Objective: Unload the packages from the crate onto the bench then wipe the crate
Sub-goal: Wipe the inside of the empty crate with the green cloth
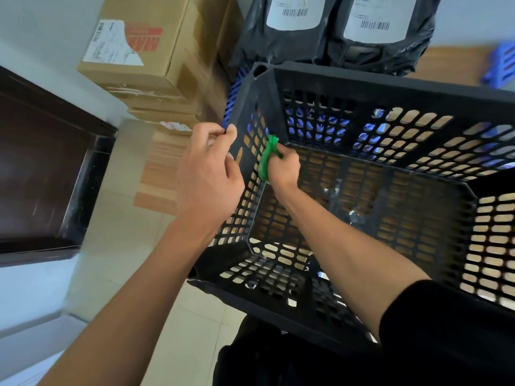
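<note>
Head view: left hand (207,174) grips crate (390,87) rim, right hand (281,165) presses cloth (266,157).

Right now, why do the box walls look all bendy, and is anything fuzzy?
Head view: the wide lens bows the black crate and walls outward near the edges; the left hand and dark cabinet are slightly blurred; the green cloth in the right hand looks sharp; light is soft, with no hard glare.

Dark cabinet (41,168) at left, over a pale tiled floor (117,232). Blue crate (501,65) far right against the wall; another blue crate (232,93) shows at far left behind.
</note>
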`<state>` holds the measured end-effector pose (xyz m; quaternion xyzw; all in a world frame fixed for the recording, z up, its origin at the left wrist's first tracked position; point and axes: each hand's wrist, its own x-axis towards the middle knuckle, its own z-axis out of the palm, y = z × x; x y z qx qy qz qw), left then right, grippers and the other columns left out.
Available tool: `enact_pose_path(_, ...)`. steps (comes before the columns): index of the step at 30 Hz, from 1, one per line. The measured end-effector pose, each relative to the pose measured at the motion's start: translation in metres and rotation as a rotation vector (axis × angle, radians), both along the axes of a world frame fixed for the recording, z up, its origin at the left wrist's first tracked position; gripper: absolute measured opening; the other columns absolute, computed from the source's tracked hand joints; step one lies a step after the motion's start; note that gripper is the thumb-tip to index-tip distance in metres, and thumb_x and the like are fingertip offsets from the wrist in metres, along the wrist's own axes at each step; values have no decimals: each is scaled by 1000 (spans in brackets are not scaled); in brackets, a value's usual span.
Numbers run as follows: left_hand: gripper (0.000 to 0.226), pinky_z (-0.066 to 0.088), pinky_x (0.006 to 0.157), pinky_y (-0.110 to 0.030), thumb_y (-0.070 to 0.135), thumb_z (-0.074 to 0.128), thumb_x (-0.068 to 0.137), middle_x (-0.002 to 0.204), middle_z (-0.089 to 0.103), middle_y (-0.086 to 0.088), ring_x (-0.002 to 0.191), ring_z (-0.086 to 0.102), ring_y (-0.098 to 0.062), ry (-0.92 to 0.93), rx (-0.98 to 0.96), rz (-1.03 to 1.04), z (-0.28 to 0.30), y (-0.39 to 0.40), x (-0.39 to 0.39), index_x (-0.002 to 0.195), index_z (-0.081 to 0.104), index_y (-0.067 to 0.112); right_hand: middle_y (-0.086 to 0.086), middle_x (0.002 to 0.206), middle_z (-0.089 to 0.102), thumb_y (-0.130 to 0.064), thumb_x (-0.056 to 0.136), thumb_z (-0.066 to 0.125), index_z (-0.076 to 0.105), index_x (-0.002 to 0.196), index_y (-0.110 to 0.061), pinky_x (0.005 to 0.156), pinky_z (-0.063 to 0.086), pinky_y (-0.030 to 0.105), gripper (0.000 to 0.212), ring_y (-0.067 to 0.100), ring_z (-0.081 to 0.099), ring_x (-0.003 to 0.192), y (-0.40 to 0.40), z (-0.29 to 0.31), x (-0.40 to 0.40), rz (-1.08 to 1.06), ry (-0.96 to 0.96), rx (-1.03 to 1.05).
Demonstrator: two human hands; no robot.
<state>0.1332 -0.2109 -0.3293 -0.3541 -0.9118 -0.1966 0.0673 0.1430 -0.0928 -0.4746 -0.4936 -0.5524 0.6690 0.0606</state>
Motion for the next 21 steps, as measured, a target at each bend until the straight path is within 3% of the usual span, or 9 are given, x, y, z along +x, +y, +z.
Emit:
enact_pose_path(2,42,46,76,-27,-2,59,88,120,58,-11,98,56,-17,7,-1,-4,0,0,0,129,66,5,22,123,62,0,94,47,65,124,3,101,52,42,34,35,64,113,-2,20,-1,-70,93,0)
enact_pose_path(4,41,47,76,-29,-1,59,88,120,58,-11,97,58,-18,13,-1,-8,1,0,0,129,66,5,16,122,59,1,95,49,67,121,3,92,51,24,31,23,63,108,-4,45,0,-124,200,41)
enact_pose_path(6,40,47,76,-30,0,59,89,120,58,-12,97,58,-19,21,-7,-14,2,-1,0,128,66,5,11,118,57,2,95,51,69,119,1,91,47,16,30,14,59,104,-6,69,0,-151,299,133)
enact_pose_path(11,29,42,72,-26,3,56,87,120,57,-11,93,57,-20,5,-48,5,2,0,-2,113,68,4,4,103,55,4,92,55,73,114,-2,94,50,30,29,16,58,100,-4,114,-12,-189,581,334)
enact_pose_path(17,40,50,78,-35,-1,57,88,121,59,-12,102,54,-18,-2,29,12,1,0,-1,126,67,5,16,112,56,3,96,52,65,130,-2,94,49,42,38,27,56,107,-3,83,-13,-137,583,620)
enact_pose_path(21,40,47,76,-30,-1,57,88,121,59,-10,100,51,-13,-3,27,3,0,0,0,127,66,6,11,128,56,-4,98,47,68,125,-5,103,43,35,34,26,52,120,-17,42,-11,-67,356,582)
